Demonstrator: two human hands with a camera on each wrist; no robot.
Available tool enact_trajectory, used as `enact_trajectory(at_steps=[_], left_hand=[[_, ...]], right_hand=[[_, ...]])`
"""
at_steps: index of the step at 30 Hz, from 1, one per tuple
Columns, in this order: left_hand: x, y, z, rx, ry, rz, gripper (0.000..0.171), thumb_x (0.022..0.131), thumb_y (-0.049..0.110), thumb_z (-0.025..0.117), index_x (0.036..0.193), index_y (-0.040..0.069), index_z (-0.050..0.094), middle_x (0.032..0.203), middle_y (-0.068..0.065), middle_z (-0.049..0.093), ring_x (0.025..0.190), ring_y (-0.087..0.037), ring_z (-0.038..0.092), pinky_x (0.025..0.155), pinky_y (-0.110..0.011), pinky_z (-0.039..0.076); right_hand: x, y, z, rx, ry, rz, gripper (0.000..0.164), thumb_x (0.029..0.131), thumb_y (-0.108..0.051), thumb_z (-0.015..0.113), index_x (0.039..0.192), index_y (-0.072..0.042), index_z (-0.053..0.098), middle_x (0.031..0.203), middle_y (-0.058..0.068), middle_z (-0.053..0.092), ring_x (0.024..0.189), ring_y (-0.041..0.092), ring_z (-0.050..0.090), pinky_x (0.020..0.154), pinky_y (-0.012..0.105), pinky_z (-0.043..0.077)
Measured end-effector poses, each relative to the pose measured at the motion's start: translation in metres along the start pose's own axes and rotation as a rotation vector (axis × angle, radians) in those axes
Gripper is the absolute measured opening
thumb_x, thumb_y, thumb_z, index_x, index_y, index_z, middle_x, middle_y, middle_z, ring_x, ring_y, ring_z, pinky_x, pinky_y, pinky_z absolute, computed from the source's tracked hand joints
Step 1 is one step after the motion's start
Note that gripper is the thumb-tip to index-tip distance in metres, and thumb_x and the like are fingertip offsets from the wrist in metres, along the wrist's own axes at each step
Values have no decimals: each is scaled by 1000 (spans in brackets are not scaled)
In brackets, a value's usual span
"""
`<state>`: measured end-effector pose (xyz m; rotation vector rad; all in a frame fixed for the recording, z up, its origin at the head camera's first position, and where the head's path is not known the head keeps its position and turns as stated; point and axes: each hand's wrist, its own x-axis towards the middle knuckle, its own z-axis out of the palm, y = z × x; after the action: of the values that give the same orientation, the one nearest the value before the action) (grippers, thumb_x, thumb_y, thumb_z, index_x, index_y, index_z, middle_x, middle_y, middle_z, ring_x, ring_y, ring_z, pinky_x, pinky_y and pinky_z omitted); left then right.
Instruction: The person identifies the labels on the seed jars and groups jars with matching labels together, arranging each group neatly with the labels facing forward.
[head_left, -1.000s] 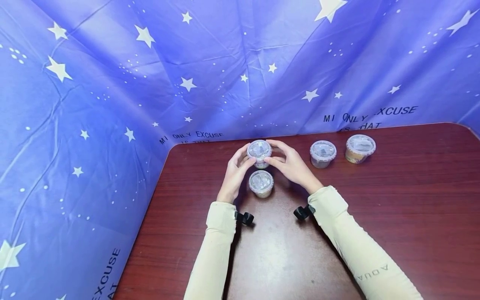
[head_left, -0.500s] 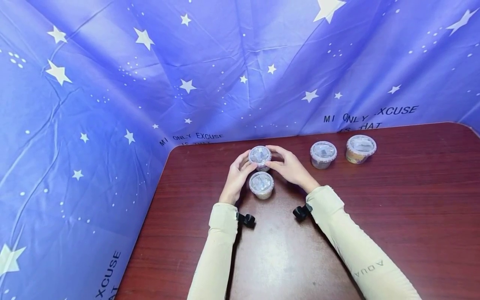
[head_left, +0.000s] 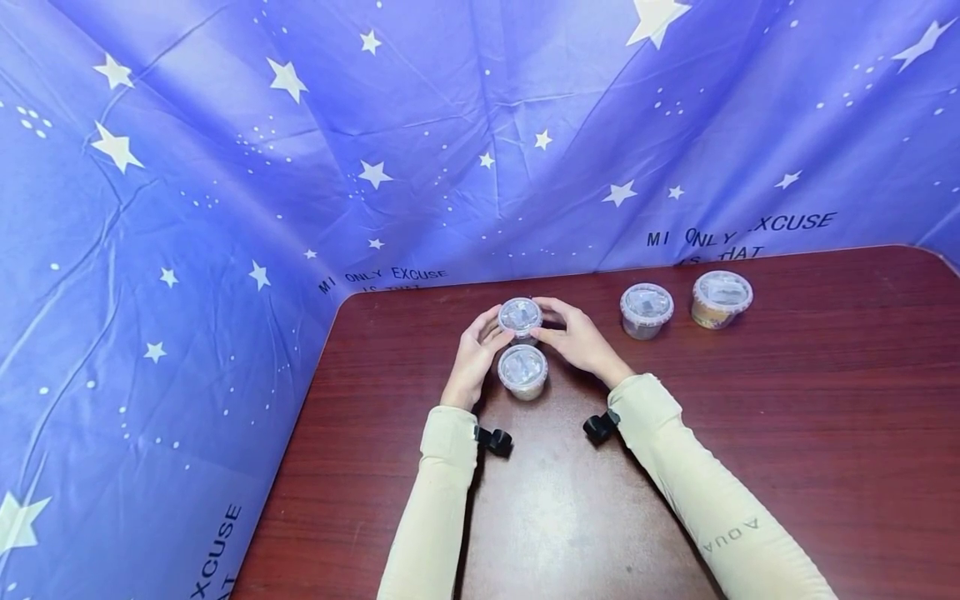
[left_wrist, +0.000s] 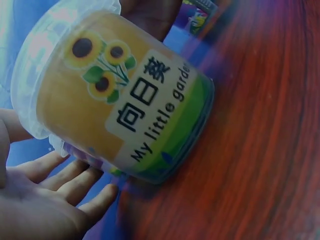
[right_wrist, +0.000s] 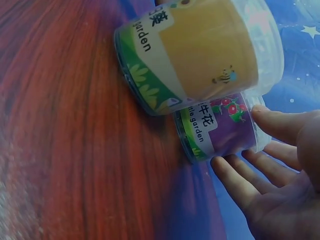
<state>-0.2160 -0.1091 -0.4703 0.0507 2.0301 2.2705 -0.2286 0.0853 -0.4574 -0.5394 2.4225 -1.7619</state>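
Toward the back of the table, both hands hold a small lidded plastic tub (head_left: 520, 315) from opposite sides, thumbs at its near side. Its purple label (right_wrist: 232, 125) shows in the right wrist view. The left hand (head_left: 471, 358) grips its left side, the right hand (head_left: 580, 340) its right. Directly in front, close to or touching it, stands a second lidded tub (head_left: 522, 371), upright. That one has an orange and green label with sunflowers (left_wrist: 125, 100) and the words "My little garden", and it partly hides the held tub in both wrist views.
Two more lidded tubs stand to the right near the back edge, a dark one (head_left: 647, 311) and an orange-brown one (head_left: 722, 300). A blue star-patterned cloth (head_left: 420, 150) hangs behind and left of the reddish-brown wooden table (head_left: 825, 417).
Both hands have brought the held tub nearer to the person, closing the gap to the sunflower tub. The two tubs at the right stay in place.
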Motion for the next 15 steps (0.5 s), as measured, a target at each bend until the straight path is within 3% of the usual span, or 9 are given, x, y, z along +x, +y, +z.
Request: enact_trajectory(at_steps=[8,15], left_hand=[[0,2,2,4,17,-17,59,93,3,63,148,2,42,149,-16,48,135,-27,48,114,-37,39],[-3,17,2,45,58,11,61,94,6,63,149,-1,39,151,-20,43,139,-28,45,115,-38,38]], right_hand=[[-1,-1,1,2,-1,11,57,95,-9,66,146,-1,43,142,24,52,130,38,52,102,48,50],[-3,-8,-4,9,-1,-17,59,95,-8,65,146,4,38,144,28,45,131,43,48,106,50,46]])
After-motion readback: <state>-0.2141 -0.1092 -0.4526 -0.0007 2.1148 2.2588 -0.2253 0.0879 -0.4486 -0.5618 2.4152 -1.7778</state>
